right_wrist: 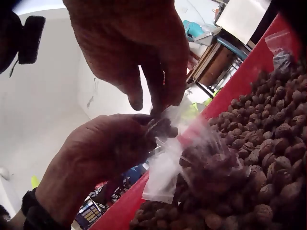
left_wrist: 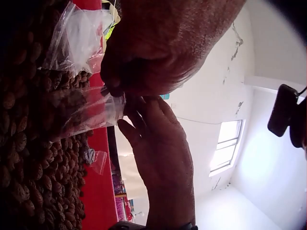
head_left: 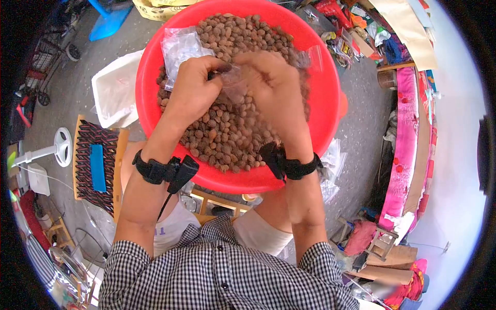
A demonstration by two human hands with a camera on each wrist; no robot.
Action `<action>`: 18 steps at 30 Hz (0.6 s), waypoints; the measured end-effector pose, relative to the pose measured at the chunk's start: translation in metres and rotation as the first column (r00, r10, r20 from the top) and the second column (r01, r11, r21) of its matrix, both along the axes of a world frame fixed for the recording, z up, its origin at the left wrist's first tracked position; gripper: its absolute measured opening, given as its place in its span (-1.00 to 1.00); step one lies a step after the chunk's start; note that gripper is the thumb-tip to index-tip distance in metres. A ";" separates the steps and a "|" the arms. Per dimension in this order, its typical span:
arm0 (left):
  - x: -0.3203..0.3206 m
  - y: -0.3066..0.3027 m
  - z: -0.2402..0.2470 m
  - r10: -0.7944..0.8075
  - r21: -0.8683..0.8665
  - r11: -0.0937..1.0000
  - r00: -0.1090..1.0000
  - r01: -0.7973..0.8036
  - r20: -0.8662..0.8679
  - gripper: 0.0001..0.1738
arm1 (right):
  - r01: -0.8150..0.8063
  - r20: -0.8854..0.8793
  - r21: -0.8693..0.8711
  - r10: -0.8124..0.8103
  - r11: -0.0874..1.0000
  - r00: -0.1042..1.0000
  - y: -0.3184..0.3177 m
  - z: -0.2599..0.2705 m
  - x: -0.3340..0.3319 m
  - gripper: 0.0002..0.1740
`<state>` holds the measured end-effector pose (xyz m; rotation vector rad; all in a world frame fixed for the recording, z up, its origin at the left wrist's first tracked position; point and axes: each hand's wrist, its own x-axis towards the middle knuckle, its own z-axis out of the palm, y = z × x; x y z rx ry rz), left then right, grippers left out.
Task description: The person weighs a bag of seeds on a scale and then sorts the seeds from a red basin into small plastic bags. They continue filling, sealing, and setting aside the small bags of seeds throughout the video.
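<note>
Red basin point(head_left: 147, 77) is holding nuts point(head_left: 222, 132), and over its middle the left hand point(head_left: 196, 85) is pinching the bag point(head_left: 235, 87); the right hand point(head_left: 274, 88) is reaching beside it, grip too blurred to tell. Other bags point(head_left: 183, 46) are lying inside the basin.

No readable text, labels or numbers

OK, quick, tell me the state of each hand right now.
Left hand: closed, pinching a clear plastic bag.
Right hand: fingers bent at the bag's edge; whether they grip it cannot be told.
</note>
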<state>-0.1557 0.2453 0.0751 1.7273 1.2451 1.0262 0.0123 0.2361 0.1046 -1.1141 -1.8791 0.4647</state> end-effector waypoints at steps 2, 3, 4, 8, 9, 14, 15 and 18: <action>-0.003 0.002 0.000 0.009 -0.061 0.998 1.000 -0.009 0.005 -0.68 | 0.083 -0.050 -0.081 -0.088 0.993 0.995 -0.001 0.002 0.002 -0.82; -0.004 0.003 -0.003 0.005 -0.045 0.999 1.000 -0.005 0.003 -0.68 | 0.076 -0.055 -0.088 -0.081 0.993 0.995 0.000 0.000 0.003 -0.81; -0.006 0.006 -0.007 0.001 -0.029 1.000 1.000 -0.001 0.001 -0.68 | 0.069 -0.061 -0.094 -0.075 0.993 0.995 0.003 -0.003 0.004 -0.81; -0.011 0.010 -0.012 -0.019 -0.015 1.000 1.000 0.019 -0.010 -0.68 | -0.048 -0.035 -0.097 0.045 0.994 0.998 0.003 -0.015 0.004 -0.80; -0.011 0.010 -0.013 -0.028 -0.024 0.999 1.000 0.028 0.005 -0.68 | -0.045 0.017 -0.077 0.046 0.996 0.999 0.002 -0.018 0.005 -0.80; -0.007 0.009 -0.013 -0.056 -0.081 0.995 0.993 0.065 0.105 -0.68 | -0.024 0.125 -0.167 0.045 0.986 0.991 0.000 -0.026 0.013 -0.81; -0.007 0.009 -0.010 -0.028 -0.142 0.988 0.977 0.059 0.213 -0.68 | -0.014 0.068 -0.240 0.032 0.971 0.997 -0.001 -0.022 0.013 -0.81; -0.004 0.007 -0.001 0.029 -0.233 0.969 0.908 0.076 0.417 -0.65 | 0.003 -0.032 -0.365 -0.015 0.931 0.999 -0.003 -0.011 0.013 -0.81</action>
